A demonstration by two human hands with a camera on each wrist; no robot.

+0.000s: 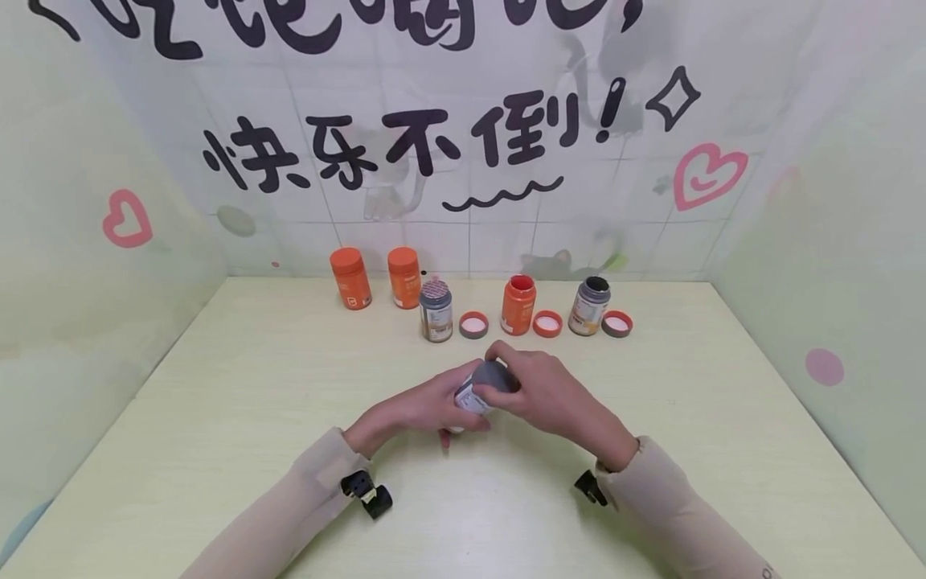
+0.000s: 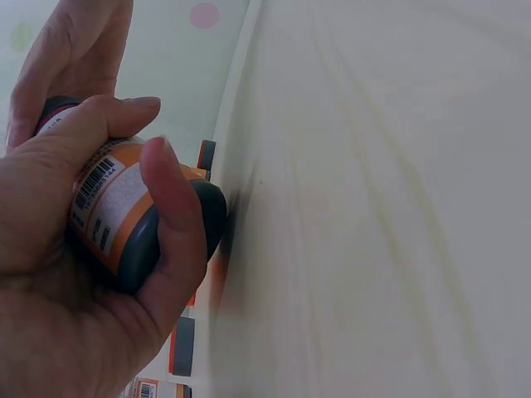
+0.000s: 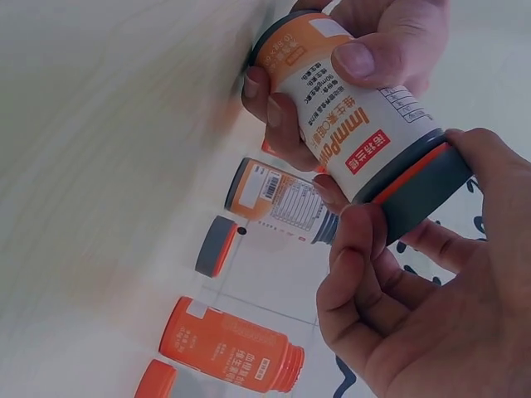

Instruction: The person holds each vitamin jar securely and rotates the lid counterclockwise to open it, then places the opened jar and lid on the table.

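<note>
Over the middle of the table, my left hand wraps its fingers and thumb round the body of a grey supplement bottle with a white and orange label. The bottle is tilted, its capped end toward the right hand. My right hand grips the grey cap between thumb and fingers. In the right wrist view an orange band shows along the cap's lower edge, against the bottle's shoulder. The left wrist view shows the bottle's dark base and barcode, with the left fingers curled around it.
Along the back stand two capped orange bottles, an uncapped grey bottle with its seal on, an open orange bottle and an open grey bottle. Loose caps lie beside the uncapped ones. A printed sheet hangs behind.
</note>
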